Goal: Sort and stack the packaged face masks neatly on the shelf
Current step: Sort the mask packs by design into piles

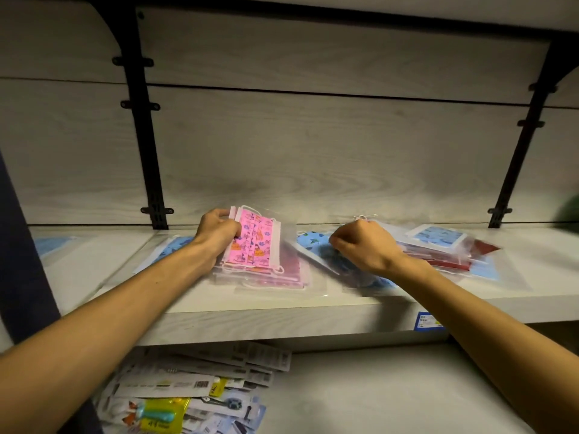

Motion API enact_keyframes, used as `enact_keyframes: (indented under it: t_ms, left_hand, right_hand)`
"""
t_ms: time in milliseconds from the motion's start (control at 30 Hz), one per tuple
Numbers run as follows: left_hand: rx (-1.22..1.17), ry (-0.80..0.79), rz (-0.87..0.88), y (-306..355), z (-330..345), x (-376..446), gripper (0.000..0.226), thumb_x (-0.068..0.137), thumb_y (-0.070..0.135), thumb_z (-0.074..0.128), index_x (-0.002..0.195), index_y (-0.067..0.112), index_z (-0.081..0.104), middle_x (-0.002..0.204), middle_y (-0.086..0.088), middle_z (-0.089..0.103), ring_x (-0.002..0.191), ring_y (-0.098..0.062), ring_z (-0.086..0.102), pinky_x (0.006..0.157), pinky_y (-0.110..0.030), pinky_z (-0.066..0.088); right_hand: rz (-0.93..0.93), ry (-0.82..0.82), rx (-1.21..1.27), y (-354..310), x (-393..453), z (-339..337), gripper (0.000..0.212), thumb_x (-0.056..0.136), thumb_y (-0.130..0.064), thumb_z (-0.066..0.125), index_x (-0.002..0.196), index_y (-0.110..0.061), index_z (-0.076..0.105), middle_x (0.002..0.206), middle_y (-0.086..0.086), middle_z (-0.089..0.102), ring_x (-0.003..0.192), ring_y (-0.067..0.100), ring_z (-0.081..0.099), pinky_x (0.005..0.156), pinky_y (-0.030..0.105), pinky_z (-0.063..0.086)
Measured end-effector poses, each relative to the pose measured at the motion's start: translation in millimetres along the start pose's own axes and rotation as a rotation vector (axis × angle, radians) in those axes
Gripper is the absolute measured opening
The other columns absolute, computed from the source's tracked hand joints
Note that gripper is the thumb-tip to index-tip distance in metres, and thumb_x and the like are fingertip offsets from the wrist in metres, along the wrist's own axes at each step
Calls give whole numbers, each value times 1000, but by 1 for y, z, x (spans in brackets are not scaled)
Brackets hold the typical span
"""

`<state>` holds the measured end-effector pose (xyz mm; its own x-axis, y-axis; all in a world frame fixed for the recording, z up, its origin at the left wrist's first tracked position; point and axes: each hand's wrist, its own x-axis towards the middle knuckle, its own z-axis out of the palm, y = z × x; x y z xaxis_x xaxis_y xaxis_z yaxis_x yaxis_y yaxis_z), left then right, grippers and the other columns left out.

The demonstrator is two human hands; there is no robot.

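- A pink printed mask pack (255, 242), sealed in a clear bag, is held tilted up on its edge by the left hand (216, 230); the grip is closed on the pack's left side, thumb in front and fingers behind.
- Directly beneath that grip, a pile of pink mask packs (275, 277) is seen lying flat on the shelf (282, 321), each mask enclosed in its own clear bag.
- Just left of the left grip, a blue patterned pack (174, 245) is partly covered by the wrist, and further left a pale blue pack (53, 245) is lying apart near the shelf's end.
- The right hand (363, 249) is curled into a closed grip over a blue printed pack (316, 242); clear film appears pinched under the fingers, but what exactly is gripped cannot be told because of blur.
- To the right of the right grip, a loose heap is formed by dark red packs (445, 261) with a blue-and-white pack (437, 236) lying on top; a light blue pack (484, 270) is showing at the heap's near edge.
- A blue price label (427, 321) is fixed on the shelf's front edge, below the right forearm.
- On the lower shelf (376, 393), below the left forearm, carded blister packs (203, 389) are spread in an overlapping pile, one with a yellow backing (163, 411).
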<state>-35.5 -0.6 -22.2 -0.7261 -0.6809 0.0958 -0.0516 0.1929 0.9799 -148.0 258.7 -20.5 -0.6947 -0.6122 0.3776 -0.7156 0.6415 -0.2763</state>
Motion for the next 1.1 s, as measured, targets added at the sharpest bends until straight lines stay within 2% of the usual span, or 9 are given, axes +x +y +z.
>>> enact_keyframes:
  t_ms: [100, 200, 367, 533, 600, 700, 833, 967, 1100]
  left_hand:
    - [-1, -18, -11, -1, -1, 0, 46, 88, -9, 55, 130, 9, 53, 88, -5, 66, 46, -10, 67, 38, -20, 48]
    - [-14, -44, -14, -4, 0, 0, 45, 89, -8, 54, 129, 13, 52, 91, -7, 66, 46, -9, 68, 38, -20, 49]
    - [-13, -51, -13, -5, 2, 2, 42, 89, -8, 55, 126, 12, 54, 94, -9, 68, 53, -14, 70, 41, -21, 50]
    - [-9, -86, -35, -6, 2, 6, 45, 87, -4, 61, 128, 12, 54, 107, -14, 70, 62, -19, 72, 45, -24, 53]
    - [-6, -100, -17, -6, 2, 7, 52, 84, -4, 65, 132, 13, 52, 112, -13, 70, 59, -17, 72, 46, -24, 53]
    - [11, -118, 29, -9, 1, 8, 68, 83, -10, 65, 142, 17, 44, 125, -10, 66, 65, -18, 73, 48, -27, 56]
    - [16, -118, 9, -12, -1, 5, 79, 81, -10, 68, 149, 19, 38, 126, -14, 64, 53, -14, 71, 44, -24, 52]
    - [-55, -75, -58, -11, -6, 6, 76, 81, -6, 71, 147, 19, 43, 130, -16, 62, 57, -17, 72, 44, -23, 53]
    - [-40, -72, -60, -9, -9, 5, 69, 82, -7, 69, 142, 17, 45, 125, -15, 63, 58, -18, 73, 45, -25, 54]
  right_hand:
    - [30, -27, -96, 5, -2, 4, 31, 94, -39, 59, 110, -15, 71, 107, 7, 71, 97, 29, 64, 81, 39, 54]
    - [51, -89, -182, 8, -8, 14, 43, 95, -55, 51, 112, -20, 68, 107, 5, 71, 94, 23, 62, 89, 41, 52]
    - [20, -19, -203, 5, -7, 19, 55, 88, -66, 52, 114, -20, 68, 108, 3, 70, 104, 25, 57, 91, 42, 45]
    - [166, -119, -168, 8, 10, 20, 77, 85, -76, 50, 134, -17, 55, 131, 8, 61, 118, 29, 52, 99, 44, 44]
    - [213, -167, -191, 11, 15, 21, 78, 81, -81, 50, 128, -19, 56, 124, 6, 63, 112, 28, 54, 96, 43, 44]
    - [162, -132, -224, 11, 20, 18, 60, 77, -80, 56, 104, -26, 59, 101, 1, 63, 106, 27, 56, 85, 39, 39]
    - [99, -105, -246, 2, 27, 14, 63, 75, -71, 67, 112, -21, 66, 104, 1, 71, 102, 27, 61, 91, 39, 47]
    - [115, -185, -269, -2, 37, 14, 47, 78, -74, 59, 75, -27, 59, 87, -1, 61, 99, 33, 56, 80, 35, 41]
    - [237, -296, -203, 3, 40, 23, 90, 72, -95, 31, 122, -26, 59, 132, 7, 60, 120, 33, 51, 101, 48, 41]
